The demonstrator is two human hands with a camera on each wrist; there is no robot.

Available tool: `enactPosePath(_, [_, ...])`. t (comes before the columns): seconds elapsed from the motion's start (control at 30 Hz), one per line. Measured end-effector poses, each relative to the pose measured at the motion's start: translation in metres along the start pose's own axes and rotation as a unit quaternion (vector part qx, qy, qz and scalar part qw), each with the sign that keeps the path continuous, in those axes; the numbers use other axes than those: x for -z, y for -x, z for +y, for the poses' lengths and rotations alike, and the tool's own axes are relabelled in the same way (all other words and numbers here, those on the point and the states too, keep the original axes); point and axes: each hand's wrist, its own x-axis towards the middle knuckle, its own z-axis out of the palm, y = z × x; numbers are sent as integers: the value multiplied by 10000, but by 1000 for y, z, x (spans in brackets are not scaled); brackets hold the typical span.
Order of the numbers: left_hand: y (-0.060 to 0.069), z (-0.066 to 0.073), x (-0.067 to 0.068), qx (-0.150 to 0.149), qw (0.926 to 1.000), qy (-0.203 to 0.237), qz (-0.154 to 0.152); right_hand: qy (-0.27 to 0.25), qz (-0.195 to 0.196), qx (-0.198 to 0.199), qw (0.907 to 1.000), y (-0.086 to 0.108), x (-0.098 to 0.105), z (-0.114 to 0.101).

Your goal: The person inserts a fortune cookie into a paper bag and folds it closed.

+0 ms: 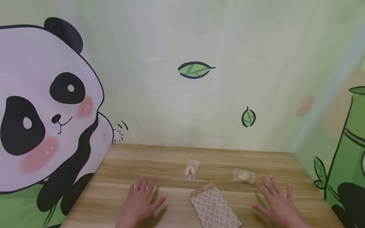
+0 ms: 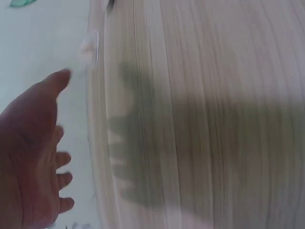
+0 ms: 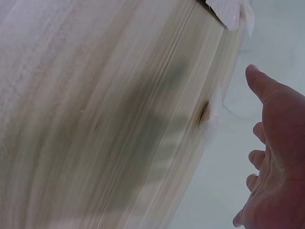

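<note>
Clearly both hands are empty, the left hand (image 1: 141, 202) and right hand (image 1: 278, 202) with fingers spread and released; between them on the tabletop (image 1: 175, 207) lies a patterned paper bag (image 1: 215, 205), probably light and bendy, best pinched at an edge; one cookie (image 1: 189, 170) lies beyond it, another cookie (image 1: 244, 176) near the right fingers; both look brittle, so better lifted by their slippery clear wrappers (image 1: 195, 163), one cookie inside each; whether the bag holds anything, I cannot tell.

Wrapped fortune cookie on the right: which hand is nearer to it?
Right. The right hand is just in front and to the right of the wrapped fortune cookie; the left hand is well to its left, past the patterned pouch.
</note>
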Motion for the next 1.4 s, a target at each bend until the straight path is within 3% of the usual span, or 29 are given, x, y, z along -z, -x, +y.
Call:
enactPosePath(0.07, [-5, 15, -4, 3, 9998, 114, 150, 53, 76, 29, 10000, 0, -1, 0])
enactPosePath(0.17, [-10, 43, -13, -73, 9995, 269, 138, 120, 134, 74, 9998, -1, -3, -1])
enactPosePath(0.4, [-15, 114, -37, -652, 9960, 469, -393, 94, 205, 144, 9996, -7, -10, -1])
enactPosePath(0.53, [-15, 147, -61, -1073, 9928, -133, -523, 112, 209, 154, 9996, -11, -10, -1])
enactPosePath(0.67, [-13, 165, -82, -1260, 9864, -950, -455, 133, 58, 105, 9998, -14, -9, -2])
enactPosePath(0.87, [-11, 173, -98, -1339, 9825, -1276, -214, 190, -29, 88, 9998, -18, -8, -3])
enactPosePath(1.0, [-10, 171, -107, -1401, 9799, -1422, -25, 164, -74, 82, 9998, -20, -8, -5])
enactPosePath(1.17, [-11, 165, -115, -1658, 9711, -1687, 306, 142, -63, 165, 9997, -22, -8, -9])
enactPosePath(1.23, [-14, 159, -113, -1948, 9657, -1701, 227, 118, -15, 235, 9997, -23, -7, -11])
enactPosePath(1.3, [-17, 149, -105, -2441, 9565, -1596, 52, 131, 14, 290, 9995, -23, -7, -14])
enactPosePath(1.4, [-24, 131, -85, -3283, 9321, -1449, -497, 151, 75, 370, 9992, -23, -8, -18])
